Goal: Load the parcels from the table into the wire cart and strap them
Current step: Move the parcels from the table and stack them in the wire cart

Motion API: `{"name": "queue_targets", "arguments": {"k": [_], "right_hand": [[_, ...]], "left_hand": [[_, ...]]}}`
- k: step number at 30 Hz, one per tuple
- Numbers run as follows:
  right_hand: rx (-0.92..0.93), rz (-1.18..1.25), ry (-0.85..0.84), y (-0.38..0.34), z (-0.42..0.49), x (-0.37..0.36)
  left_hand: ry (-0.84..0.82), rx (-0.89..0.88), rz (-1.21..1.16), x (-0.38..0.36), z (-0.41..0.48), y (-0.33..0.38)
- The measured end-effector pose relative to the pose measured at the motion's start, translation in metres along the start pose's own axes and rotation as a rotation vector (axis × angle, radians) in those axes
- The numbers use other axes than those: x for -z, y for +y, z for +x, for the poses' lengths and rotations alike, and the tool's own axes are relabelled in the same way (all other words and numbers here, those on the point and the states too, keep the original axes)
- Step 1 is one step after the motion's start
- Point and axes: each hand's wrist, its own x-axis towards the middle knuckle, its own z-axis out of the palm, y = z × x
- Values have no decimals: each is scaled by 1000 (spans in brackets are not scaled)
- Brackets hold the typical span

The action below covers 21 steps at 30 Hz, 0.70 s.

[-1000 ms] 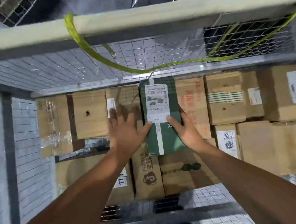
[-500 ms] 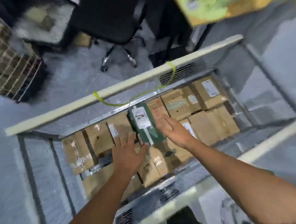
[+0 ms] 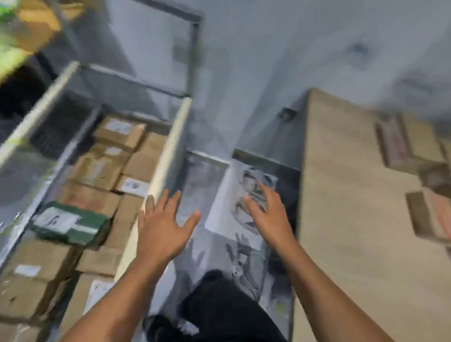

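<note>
The view is blurred by motion. The wire cart (image 3: 166, 158) stands at the left, with several brown cardboard parcels (image 3: 101, 167) packed inside. On top of them lies a green parcel (image 3: 70, 226) with a white label. The wooden table (image 3: 352, 216) fills the right side and carries brown parcels (image 3: 411, 145) near its right edge. My left hand (image 3: 162, 226) is spread open above the cart's near padded rail and holds nothing. Also empty, my right hand (image 3: 268, 215) hangs open over the gap between cart and table.
Grey floor (image 3: 240, 78) shows between cart and table, with printed paper (image 3: 228, 196) lying on it. My dark trouser leg and shoe (image 3: 213, 315) stand in that gap. A blurred green and orange object (image 3: 5, 33) sits at the top left.
Both hands have let go of the green parcel, which now lies in the cart. My hands have drawn out of the cart and my view has swung right toward the table.
</note>
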Motion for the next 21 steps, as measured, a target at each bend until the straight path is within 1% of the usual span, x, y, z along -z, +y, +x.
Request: {"name": "queue_targets", "arguments": {"k": [2,4,8,11,18,21], "right_hand": [[-61,9,55,32,-5,41],[-151,73,155,68,-11,87],[-304,236,434,130,-34,165],[-425,320,642,173,-74,213],[-717,384,1087,255,-175,286],[-840,375,1270,274,-217,304]], "left_hand": [[-64,-108,33,-17,9,46],[-143,-232,89,-41,20,104],[-285,-452,108,-95,29,220],[-424,-602,115,-140,11,297],[-821,-843,199,-255,-58,419],[-1038,-880,162,-300,-96,455]]}}
